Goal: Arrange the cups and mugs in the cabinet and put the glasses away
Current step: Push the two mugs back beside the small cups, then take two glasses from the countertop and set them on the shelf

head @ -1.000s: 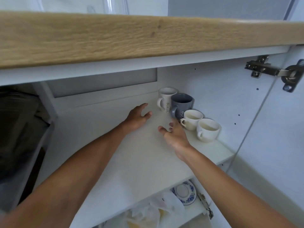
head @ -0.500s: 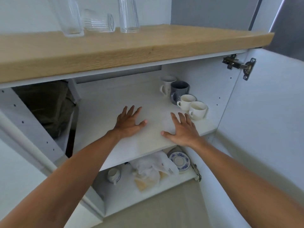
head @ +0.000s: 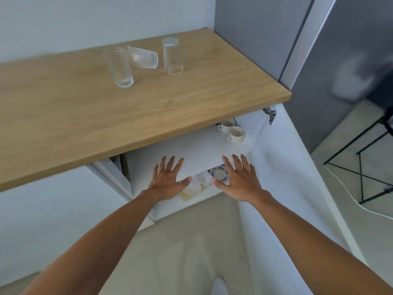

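Observation:
Three clear glasses sit on the wooden countertop [head: 191, 99]: a tall one [head: 121, 68] at the left, a ribbed one [head: 143, 59] lying on its side, and a tall one [head: 171, 56] at the right. Below, two white cups [head: 235, 134] [head: 227, 124] show at the back right of the white cabinet shelf [head: 191, 154]; the other mugs are hidden under the countertop. My left hand [head: 168, 180] and my right hand [head: 239, 179] hover empty with fingers spread at the shelf's front edge.
The white cabinet door [head: 297, 177] stands open at the right, hinge [head: 271, 114] at its top. A blue-patterned saucer [head: 219, 173] and crumpled plastic [head: 194, 186] lie on the lower shelf. A grey fridge [head: 297, 50] and a black wire stand [head: 361, 167] are at the right.
My view has risen from inside the cabinet to above the countertop. Both hands have drawn back from deep on the shelf to its front edge, still empty.

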